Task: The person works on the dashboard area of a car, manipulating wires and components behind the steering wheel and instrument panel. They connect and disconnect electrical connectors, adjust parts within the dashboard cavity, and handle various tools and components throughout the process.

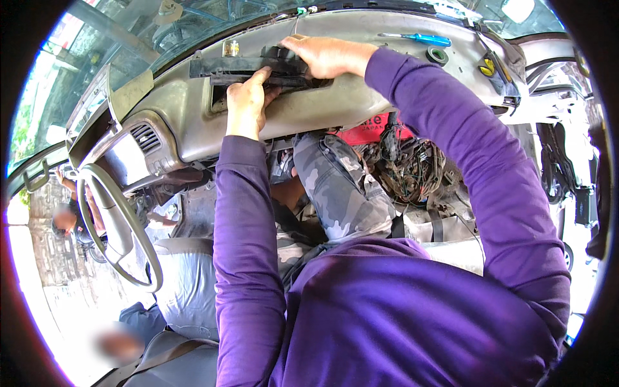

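A long black plastic dashboard part [222, 68] lies across a rectangular opening [219, 98] in the beige dashboard [361, 97]. My left hand [248, 100] is at its near edge, index finger pointing up over the plastic and the other fingers curled. At the part's right end, my right hand [325, 57] is closed around it, with the thumb side along the top. The fingertips of the right hand are partly hidden behind the plastic. On the far side of the part stands a small clear container with yellowish contents [231, 48].
A blue-handled screwdriver [425, 39], a roll of black tape [437, 56] and a dark tool with yellow [488, 67] rest on the dashboard's right. Bundled wires [412, 171] hang below. The steering wheel [155, 264] is at left, with two people beyond it.
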The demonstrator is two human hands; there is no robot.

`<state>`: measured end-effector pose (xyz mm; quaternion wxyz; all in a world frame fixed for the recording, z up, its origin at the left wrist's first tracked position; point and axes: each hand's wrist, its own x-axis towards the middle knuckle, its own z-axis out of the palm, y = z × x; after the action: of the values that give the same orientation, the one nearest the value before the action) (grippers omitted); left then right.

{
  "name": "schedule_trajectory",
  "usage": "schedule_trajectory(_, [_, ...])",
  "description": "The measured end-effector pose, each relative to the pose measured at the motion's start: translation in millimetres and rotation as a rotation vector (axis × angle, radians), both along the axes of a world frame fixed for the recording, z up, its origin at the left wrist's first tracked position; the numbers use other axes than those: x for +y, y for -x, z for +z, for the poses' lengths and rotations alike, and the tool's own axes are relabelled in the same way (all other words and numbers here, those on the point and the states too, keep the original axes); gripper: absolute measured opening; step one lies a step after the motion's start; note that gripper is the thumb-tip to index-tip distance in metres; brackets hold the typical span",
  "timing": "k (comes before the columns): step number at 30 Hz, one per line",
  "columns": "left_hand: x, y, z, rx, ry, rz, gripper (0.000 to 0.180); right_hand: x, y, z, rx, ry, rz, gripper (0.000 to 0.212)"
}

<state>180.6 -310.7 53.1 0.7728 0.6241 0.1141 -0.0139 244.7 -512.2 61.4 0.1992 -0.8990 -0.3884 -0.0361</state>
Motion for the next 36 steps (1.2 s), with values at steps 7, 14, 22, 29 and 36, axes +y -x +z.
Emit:
schedule_trajectory(7, [12, -14, -4, 0.105, 0.130, -0.076, 0.032, -19, -23, -9, -0.003, -0.011, 0.104, 0.073])
schedule_trajectory(14, [25, -23, -9, 0.159, 0.229, -0.206, 0.032, -11, -15, -3, 0.004, 0.026, 0.078, 0.076])
schedule_trajectory(22, [19, -14, -13, -0.010, 0.165, -0.150, 0.033, 7, 1, 0, -0.003, 0.047, -0.068, 0.065])
schedule_trajectory(29, [0, -12, 4, 0.062, 0.005, -0.031, 0.035, -3, -6, -10, -0.040, -0.009, -0.041, 0.065])
schedule_trajectory(36, [9, -22, 0, 0.141, 0.030, -0.080, 0.036, 5, -1, -14, -0.083, -0.012, -0.068, 0.079])
